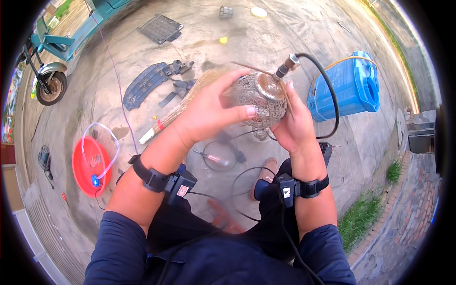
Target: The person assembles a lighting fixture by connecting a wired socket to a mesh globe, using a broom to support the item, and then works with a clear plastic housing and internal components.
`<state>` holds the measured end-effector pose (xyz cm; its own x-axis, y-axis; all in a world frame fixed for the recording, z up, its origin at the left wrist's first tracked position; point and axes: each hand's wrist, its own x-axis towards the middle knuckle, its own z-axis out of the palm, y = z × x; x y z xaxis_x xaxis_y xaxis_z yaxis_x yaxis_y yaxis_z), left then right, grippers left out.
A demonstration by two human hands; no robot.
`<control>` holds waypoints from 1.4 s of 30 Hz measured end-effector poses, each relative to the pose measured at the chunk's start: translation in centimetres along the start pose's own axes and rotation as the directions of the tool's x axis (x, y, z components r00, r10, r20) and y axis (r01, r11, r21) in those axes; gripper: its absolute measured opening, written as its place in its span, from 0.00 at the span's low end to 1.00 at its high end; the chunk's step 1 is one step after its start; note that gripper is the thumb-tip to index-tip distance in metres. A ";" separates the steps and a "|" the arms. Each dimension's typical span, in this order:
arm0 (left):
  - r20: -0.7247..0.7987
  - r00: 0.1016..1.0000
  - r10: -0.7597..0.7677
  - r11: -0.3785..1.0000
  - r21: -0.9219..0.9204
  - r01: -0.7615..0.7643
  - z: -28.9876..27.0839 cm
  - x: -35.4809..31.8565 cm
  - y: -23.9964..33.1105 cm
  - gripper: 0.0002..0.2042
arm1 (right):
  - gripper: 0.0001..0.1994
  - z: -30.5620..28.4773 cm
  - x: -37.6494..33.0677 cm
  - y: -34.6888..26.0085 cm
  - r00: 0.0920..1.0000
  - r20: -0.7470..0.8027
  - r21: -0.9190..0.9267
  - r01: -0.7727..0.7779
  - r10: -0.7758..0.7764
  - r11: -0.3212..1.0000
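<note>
Between both my hands is a round globe (261,114) with an ornate silvery openwork pattern, held up in front of me and tilted. My left hand (204,111) is closed on its left side, thumb across the front and fingers behind. My right hand (293,124) grips the right side with its thumb pointing up; its other fingers are mostly hidden. At the globe's top sits a metal fitting (288,65), from which a black cable (335,95) curves down to the right. A thin brown rod (249,66) sticks out beside the fitting.
A blue jerrycan (339,90) stands at right. Left are a red basin (78,164) with a clear hose (116,137), a straw broom (178,109) and a dark belt-like piece (147,85). Loose cord (232,164) and a clear-and-pink bulb-like object (217,159) lie near my feet.
</note>
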<state>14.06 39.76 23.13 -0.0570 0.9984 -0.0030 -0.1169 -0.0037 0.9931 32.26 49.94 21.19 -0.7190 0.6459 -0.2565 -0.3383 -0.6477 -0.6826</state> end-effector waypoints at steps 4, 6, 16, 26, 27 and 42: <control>-0.063 0.992 -0.107 0.983 -0.154 0.096 -0.6 0.1 -0.2 0.35 | 0.30 0.2 -0.7 -0.6 0.983 0.167 -0.158 0.105 -0.078 0.982; -0.077 0.984 -0.160 0.968 -0.207 0.141 -0.9 0.1 -0.2 0.34 | 0.33 0.2 -1.0 -0.8 0.969 0.236 -0.197 0.125 -0.077 0.972; -0.042 0.983 -0.181 0.954 -0.252 0.164 -0.6 0.1 -0.4 0.33 | 0.37 1.0 -0.8 0.4 0.971 0.106 -0.454 0.238 -0.213 0.859; -0.018 0.989 -0.146 0.951 -0.279 0.135 -0.4 0.0 -0.4 0.34 | 0.26 1.8 -1.0 -0.1 0.985 0.012 -0.246 0.171 -0.174 0.954; -0.018 0.989 -0.146 0.951 -0.279 0.135 -0.4 0.0 -0.5 0.34 | 0.26 1.9 -1.1 0.0 0.985 0.012 -0.245 0.171 -0.174 0.954; 0.001 0.988 -0.154 0.958 -0.243 0.149 -0.1 0.0 -0.4 0.36 | 0.24 2.5 -1.5 -0.1 0.972 -0.024 -0.447 0.197 -0.232 0.873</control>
<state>14.03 39.74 22.74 -0.0378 0.9871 -0.1558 -0.3619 0.1318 0.9229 31.91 48.02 23.37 -0.6063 0.7879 -0.1076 -0.1657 -0.2575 -0.9519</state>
